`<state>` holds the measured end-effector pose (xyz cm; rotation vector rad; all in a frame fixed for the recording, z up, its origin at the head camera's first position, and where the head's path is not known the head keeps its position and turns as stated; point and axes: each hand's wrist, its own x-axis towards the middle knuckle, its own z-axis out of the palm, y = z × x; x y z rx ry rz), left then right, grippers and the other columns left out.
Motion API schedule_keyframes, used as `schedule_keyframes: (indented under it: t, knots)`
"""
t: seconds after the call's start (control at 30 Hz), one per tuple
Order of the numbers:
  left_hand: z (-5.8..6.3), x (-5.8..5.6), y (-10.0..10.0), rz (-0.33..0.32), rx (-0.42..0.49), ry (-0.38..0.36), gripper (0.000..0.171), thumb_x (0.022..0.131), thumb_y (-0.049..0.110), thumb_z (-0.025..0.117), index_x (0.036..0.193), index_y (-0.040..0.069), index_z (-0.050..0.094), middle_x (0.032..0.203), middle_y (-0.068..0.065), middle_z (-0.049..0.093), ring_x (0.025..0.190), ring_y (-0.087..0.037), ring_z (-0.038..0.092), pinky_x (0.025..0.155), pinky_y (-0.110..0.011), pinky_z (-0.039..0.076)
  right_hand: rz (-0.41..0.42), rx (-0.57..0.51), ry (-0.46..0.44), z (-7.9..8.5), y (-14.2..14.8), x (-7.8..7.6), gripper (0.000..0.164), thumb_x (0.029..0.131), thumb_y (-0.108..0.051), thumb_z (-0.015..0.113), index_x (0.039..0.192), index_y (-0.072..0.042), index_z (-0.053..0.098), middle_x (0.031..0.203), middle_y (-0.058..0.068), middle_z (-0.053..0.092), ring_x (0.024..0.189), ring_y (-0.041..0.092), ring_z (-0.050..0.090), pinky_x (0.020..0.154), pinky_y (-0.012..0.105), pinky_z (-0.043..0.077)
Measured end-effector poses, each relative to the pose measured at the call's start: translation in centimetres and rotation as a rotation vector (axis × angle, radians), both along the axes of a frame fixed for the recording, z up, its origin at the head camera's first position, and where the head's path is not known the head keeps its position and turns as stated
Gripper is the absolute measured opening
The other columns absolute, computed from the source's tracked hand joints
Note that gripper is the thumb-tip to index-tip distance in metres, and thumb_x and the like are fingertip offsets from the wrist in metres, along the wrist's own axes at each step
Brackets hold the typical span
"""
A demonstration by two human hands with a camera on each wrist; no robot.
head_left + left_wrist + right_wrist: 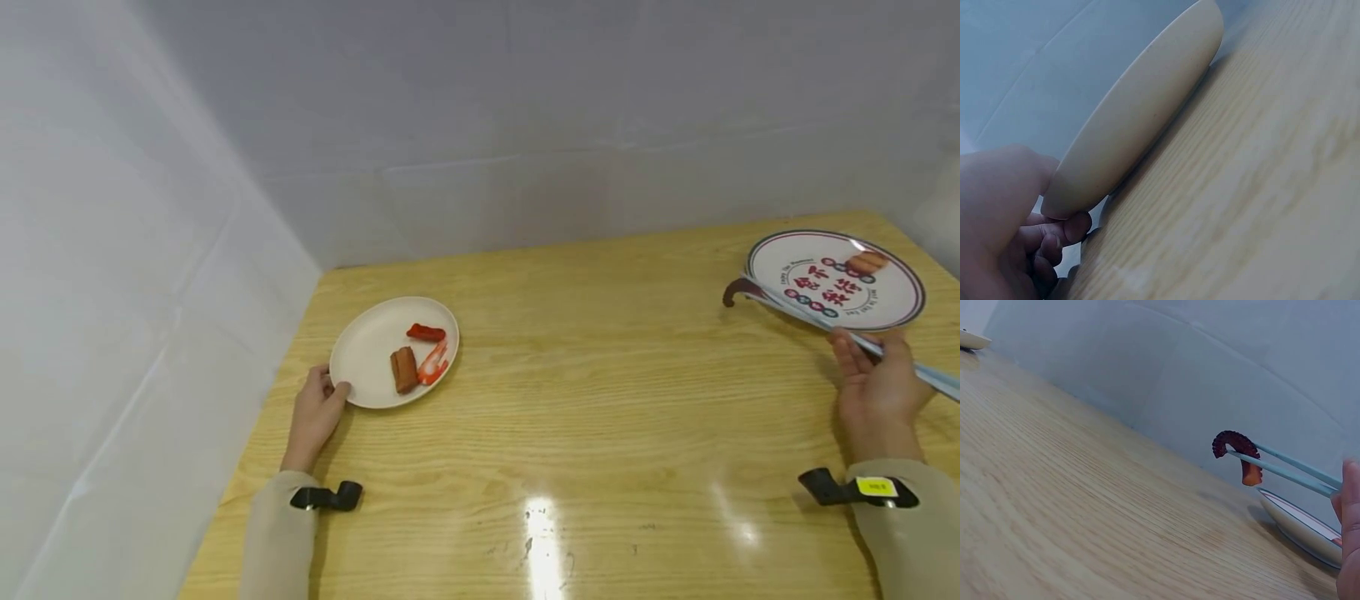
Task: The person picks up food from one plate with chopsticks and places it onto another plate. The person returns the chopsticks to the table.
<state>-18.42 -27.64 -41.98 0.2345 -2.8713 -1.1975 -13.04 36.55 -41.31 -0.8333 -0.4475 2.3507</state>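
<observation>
My left hand (315, 412) grips the near left rim of a cream plate (363, 350), thumb on top and fingers curled beneath, as the left wrist view shows. On that plate lie a brown folded piece (403, 370), a small dark red piece (426, 332) and a red-and-white piece (433, 364). My right hand (881, 392) holds light blue chopsticks (1291, 473) at the right. Their tips pinch a dark red, curled octopus tentacle (1235, 442), raised above the table beside the left rim of a white printed plate (900, 302).
The printed plate, with a blue-and-red rim, bears a brown piece of food (867, 262). Both plates stand on a wooden table (585, 375). White sheeting (480, 125) rises behind the table and along its left side. Each wrist carries a black camera band.
</observation>
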Motion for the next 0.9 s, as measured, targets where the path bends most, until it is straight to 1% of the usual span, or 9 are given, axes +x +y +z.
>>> schedule_keyframes:
  t: [0.17, 0.33, 0.37, 0.4, 0.53, 0.67, 0.77, 0.9]
  knots:
    - [0.1, 0.0, 0.0, -0.001, -0.007, 0.0, 0.049, 0.096, 0.016, 0.045, 0.138, -0.007, 0.036, 0.123, -0.03, 0.055, 0.105, -0.036, 0.052, 0.088, -0.042, 0.038, 0.016, 0.008, 0.027, 0.0, -0.2, 0.0, 0.012, 0.097, -0.012, 0.056, 0.106, -0.004, 0.056, 0.078, 0.016, 0.065, 0.06, 0.026, 0.067, 0.055, 0.029, 0.055]
    - [0.1, 0.0, 0.0, 0.001, -0.01, -0.003, 0.049, 0.096, 0.016, 0.045, 0.138, -0.007, 0.036, 0.122, -0.03, 0.055, 0.102, -0.034, 0.051, 0.085, -0.04, 0.037, 0.048, 0.0, 0.076, -0.1, -0.5, 0.1, 0.011, 0.099, -0.012, 0.052, 0.105, -0.002, 0.054, 0.076, 0.019, 0.066, 0.059, 0.028, 0.067, 0.054, 0.03, 0.054]
    - [0.1, 0.0, 0.0, 0.003, -0.011, -0.002, 0.049, 0.096, 0.016, 0.046, 0.138, -0.007, 0.036, 0.122, -0.03, 0.055, 0.102, -0.034, 0.051, 0.084, -0.04, 0.037, 0.055, 0.001, 0.08, -0.1, -0.5, 0.1, 0.012, 0.099, -0.012, 0.052, 0.105, -0.002, 0.055, 0.076, 0.019, 0.066, 0.059, 0.028, 0.067, 0.054, 0.03, 0.055]
    - [0.4, 0.1, 0.1, 0.007, -0.016, -0.005, 0.049, 0.096, 0.016, 0.045, 0.138, -0.007, 0.036, 0.122, -0.03, 0.055, 0.101, -0.034, 0.051, 0.084, -0.039, 0.037, 0.063, -0.003, 0.082, 0.0, -0.5, 0.1, 0.012, 0.1, -0.012, 0.052, 0.105, -0.001, 0.055, 0.076, 0.019, 0.066, 0.06, 0.028, 0.067, 0.054, 0.03, 0.054]
    - [0.4, 0.1, 0.1, 0.008, -0.016, -0.006, 0.049, 0.096, 0.016, 0.045, 0.139, -0.007, 0.036, 0.121, -0.029, 0.056, 0.099, -0.033, 0.051, 0.082, -0.038, 0.037, 0.079, 0.013, 0.088, -0.1, -0.9, 0.1, 0.015, 0.099, -0.013, 0.053, 0.107, -0.001, 0.057, 0.079, 0.019, 0.068, 0.061, 0.028, 0.068, 0.054, 0.03, 0.055]
    - [0.3, 0.1, 0.1, 0.008, -0.014, -0.004, 0.049, 0.096, 0.015, 0.045, 0.138, -0.007, 0.036, 0.12, -0.028, 0.056, 0.098, -0.033, 0.05, 0.081, -0.037, 0.037, 0.101, 0.026, 0.09, -0.1, -1.2, 0.2, 0.017, 0.1, -0.015, 0.053, 0.106, 0.0, 0.058, 0.077, 0.02, 0.069, 0.061, 0.028, 0.068, 0.054, 0.03, 0.055]
    - [0.3, 0.1, 0.1, 0.009, -0.016, 0.003, 0.049, 0.096, 0.015, 0.046, 0.138, -0.007, 0.037, 0.119, -0.028, 0.057, 0.097, -0.032, 0.051, 0.081, -0.037, 0.037, 0.127, 0.005, 0.113, -0.1, -1.3, 0.2, 0.017, 0.1, -0.015, 0.052, 0.105, 0.001, 0.057, 0.075, 0.022, 0.068, 0.061, 0.029, 0.068, 0.054, 0.031, 0.055]
    - [0.3, 0.2, 0.2, 0.01, -0.018, 0.007, 0.048, 0.096, 0.015, 0.046, 0.137, -0.007, 0.037, 0.119, -0.028, 0.057, 0.098, -0.032, 0.052, 0.081, -0.037, 0.037, 0.163, -0.033, 0.166, 0.0, -1.4, 0.4, 0.017, 0.101, -0.013, 0.05, 0.102, 0.003, 0.055, 0.074, 0.024, 0.066, 0.06, 0.032, 0.068, 0.054, 0.033, 0.055]
